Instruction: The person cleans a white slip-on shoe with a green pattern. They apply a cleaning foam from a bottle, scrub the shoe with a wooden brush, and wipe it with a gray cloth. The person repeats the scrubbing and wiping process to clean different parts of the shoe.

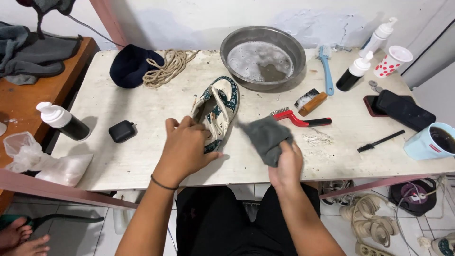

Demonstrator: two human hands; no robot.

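Observation:
A cream and dark-green patterned shoe (219, 106) lies on the white table (142, 118), toe pointing away from me. My left hand (186, 149) rests on its heel end and grips it. My right hand (286, 163) holds a grey cloth (265, 137) bunched up just to the right of the shoe, slightly above the tabletop.
Behind the shoe sits a metal basin (263, 57) of soapy water. Right of it lie a blue brush (326, 68), a wooden brush (310, 100), a red-handled brush (299, 119), two pump bottles, a phone (403, 110) and a cup (433, 141). Left: rope (167, 67), dark cap, small black case (122, 131), another pump bottle.

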